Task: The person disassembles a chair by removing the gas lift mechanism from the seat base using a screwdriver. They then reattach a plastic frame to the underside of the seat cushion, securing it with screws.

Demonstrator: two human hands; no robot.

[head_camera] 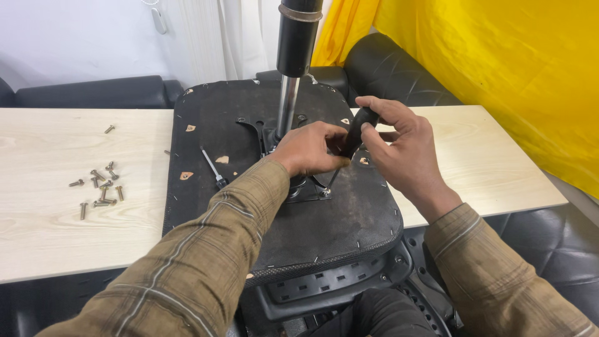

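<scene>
An upturned black chair seat (349,218) lies on the light wooden table (62,231), its chrome gas cylinder (287,106) standing up from a metal plate. My right hand (402,153) grips the black handle of a screwdriver (355,134). The shaft slants down to a screw (324,192) at the plate's front corner. My left hand (309,150) closes around the lower part of the screwdriver next to the cylinder's base.
Several loose bolts (100,187) lie scattered on the table at the left, one more (109,129) farther back. A thin metal lever (212,167) rests on the seat. Black padded cushions stand behind, yellow cloth (499,68) hangs at the right.
</scene>
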